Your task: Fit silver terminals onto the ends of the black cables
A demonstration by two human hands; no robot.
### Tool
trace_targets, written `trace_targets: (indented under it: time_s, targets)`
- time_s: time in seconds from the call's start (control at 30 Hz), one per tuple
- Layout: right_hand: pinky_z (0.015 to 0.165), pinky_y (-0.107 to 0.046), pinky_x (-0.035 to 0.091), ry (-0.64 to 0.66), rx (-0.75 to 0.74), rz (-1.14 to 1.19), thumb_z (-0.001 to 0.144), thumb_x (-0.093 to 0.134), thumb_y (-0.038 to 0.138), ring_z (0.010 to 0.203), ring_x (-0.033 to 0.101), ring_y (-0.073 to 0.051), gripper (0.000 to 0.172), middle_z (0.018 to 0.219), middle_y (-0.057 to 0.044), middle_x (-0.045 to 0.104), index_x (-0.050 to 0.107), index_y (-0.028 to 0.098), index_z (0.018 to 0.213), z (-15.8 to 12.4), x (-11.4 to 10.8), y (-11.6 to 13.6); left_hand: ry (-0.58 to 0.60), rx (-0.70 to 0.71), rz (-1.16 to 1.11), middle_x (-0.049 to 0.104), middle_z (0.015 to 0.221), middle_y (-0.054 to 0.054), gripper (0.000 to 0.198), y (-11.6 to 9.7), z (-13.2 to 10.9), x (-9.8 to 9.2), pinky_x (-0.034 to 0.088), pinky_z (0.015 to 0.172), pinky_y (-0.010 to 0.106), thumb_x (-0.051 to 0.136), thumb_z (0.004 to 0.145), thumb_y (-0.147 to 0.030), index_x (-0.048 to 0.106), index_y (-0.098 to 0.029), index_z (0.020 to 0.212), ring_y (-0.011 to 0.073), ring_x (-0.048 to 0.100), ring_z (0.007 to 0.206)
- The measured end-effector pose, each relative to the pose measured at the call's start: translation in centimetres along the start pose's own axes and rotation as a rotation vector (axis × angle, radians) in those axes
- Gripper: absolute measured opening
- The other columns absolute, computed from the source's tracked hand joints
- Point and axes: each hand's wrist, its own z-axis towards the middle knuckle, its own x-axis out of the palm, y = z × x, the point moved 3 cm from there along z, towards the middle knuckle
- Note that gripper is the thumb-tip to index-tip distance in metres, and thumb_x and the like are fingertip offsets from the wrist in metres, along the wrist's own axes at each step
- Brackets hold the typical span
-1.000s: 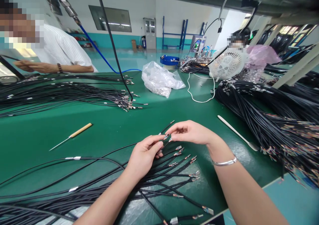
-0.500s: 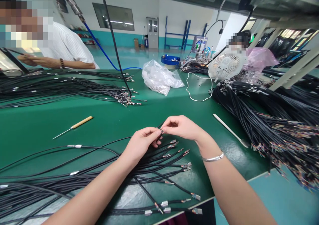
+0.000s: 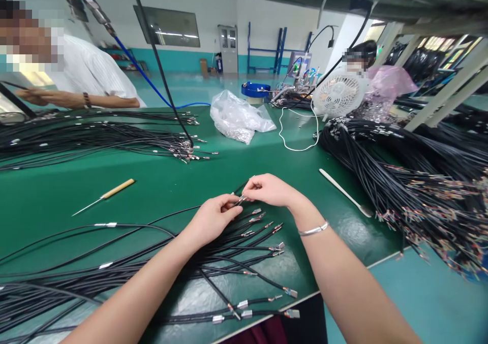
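A clear plastic bag is lying toward the far edge of the green worktop, holding a heap of small silvery parts. Behind it a blue round tub is sitting at the far edge; its contents are hidden.

Black cable bundles are spreading along the left far side and piling high at the right edge, while a loose fan of black cables with metal terminals is lying along the near edge under the hands. A wooden-handled awl is resting left of centre, a white spatula-like tool toward the right, a white desk fan at the far right. The room is showing a teal floor and white walls; another person's forearm is resting at the far left corner.

The left hand is curling its fingers around one cable end, pinching it. The right hand is meeting it, thumb and forefinger closing on the small metal terminal just above the worktop's near middle.
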Motion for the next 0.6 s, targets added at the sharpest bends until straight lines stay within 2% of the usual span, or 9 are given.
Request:
trace_targets:
  time_s: [0.07,0.17,0.27,0.33,0.4,0.47,0.6]
  targets:
    - [0.06,-0.022,0.043,-0.004,0.042,-0.098,0.075,0.055,0.029,0.07,0.059,-0.014,0.016,0.075,-0.001,0.066,0.066,0.017,0.075,-0.3,-0.6,-0.1,-0.008,-0.011,0.067,0.062,0.063,0.0,0.022,0.2,0.0,-0.2,0.04,0.057,0.024,0.056,0.071,-0.032,0.064,-0.016,0.084,0.0127,0.053,0.057]
    - [0.063,-0.024,0.042,-0.002,0.16,-0.241,0.073,0.059,0.03,0.073,0.059,-0.016,0.015,0.08,-0.002,0.067,0.068,0.019,0.076,-1.1,-2.1,-0.4,-0.004,-0.039,0.044,0.061,0.064,0.0,0.018,0.4,0.3,-0.3,0.041,0.055,0.024,0.053,0.072,-0.03,0.061,-0.015,0.078,0.0124,0.053,0.055]
    - [0.065,-0.025,0.044,0.164,0.263,-0.216,0.068,0.065,0.029,0.075,0.06,-0.017,0.02,0.08,-0.001,0.068,0.069,0.02,0.085,-1.8,-2.6,-0.9,0.014,-0.036,-0.001,0.061,0.064,0.0,0.018,0.5,0.6,-0.2,0.04,0.053,0.023,0.053,0.072,-0.031,0.06,-0.015,0.078,0.012,0.053,0.054]
    - [0.064,-0.025,0.044,0.295,0.243,-0.171,0.066,0.067,0.029,0.073,0.06,-0.017,0.022,0.079,0.0,0.068,0.068,0.021,0.087,-1.9,-2.2,-1.0,0.014,-0.013,-0.019,0.06,0.063,0.0,0.018,0.7,0.5,-0.1,0.041,0.055,0.024,0.054,0.072,-0.032,0.06,-0.016,0.079,0.0123,0.053,0.056]
    - [0.063,-0.025,0.043,0.363,0.186,-0.161,0.067,0.067,0.028,0.071,0.06,-0.016,0.017,0.076,0.0,0.068,0.068,0.02,0.082,-1.9,-1.6,-0.9,0.005,0.011,-0.017,0.061,0.064,0.0,0.019,0.8,0.4,-0.1,0.041,0.058,0.024,0.055,0.073,-0.032,0.061,-0.016,0.081,0.0126,0.053,0.058]
    - [0.062,-0.025,0.043,0.346,0.147,-0.139,0.069,0.065,0.029,0.07,0.059,-0.016,0.012,0.074,0.0,0.067,0.067,0.019,0.077,-1.8,-1.2,-0.7,-0.003,0.024,-0.012,0.062,0.066,0.0,0.018,0.9,0.2,0.0,0.041,0.06,0.024,0.055,0.074,-0.032,0.062,-0.017,0.081,0.0128,0.054,0.06]
    - [0.067,-0.025,0.044,0.212,0.096,0.034,0.072,0.063,0.033,0.074,0.059,-0.015,0.018,0.08,-0.002,0.066,0.064,0.018,0.082,-1.7,-1.5,0.0,0.016,0.033,-0.139,0.065,0.073,0.001,0.017,0.9,0.0,0.0,0.042,0.066,0.024,0.057,0.073,-0.032,0.061,-0.017,0.08,0.0131,0.058,0.066]
